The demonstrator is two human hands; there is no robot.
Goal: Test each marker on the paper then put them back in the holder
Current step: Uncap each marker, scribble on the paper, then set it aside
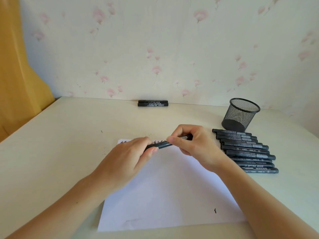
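- The left hand (133, 157) grips one end of a black marker (164, 144); its fingers are curled round the barrel and the thumb lies along the lower side.
- The right hand (193, 144) pinches the other end of the same marker, with the thumb and the bent fingers closed on it.
- The marker is held almost level, a little above the far part of the paper (164, 195), between the two hands. Whether its cap is on or off I cannot tell, because the fingers hide both ends.
- The paper lies flat on the bench (60, 144). Near its far edge there is a row of short black marks (159, 141), partly hidden by the hands. One small black squiggle (215, 210) is near its right near corner.
- To the right of the paper, a row of black markers (246, 150) lies side by side on the bench, touching one another.
- Just behind this row stands the black mesh holder (240, 114), upright; I see no marker in it.
- Two more black markers (153, 103) lie together at the far edge of the bench, against the flowered wall (172, 49).
- A yellow curtain (17, 75) hangs on the left.
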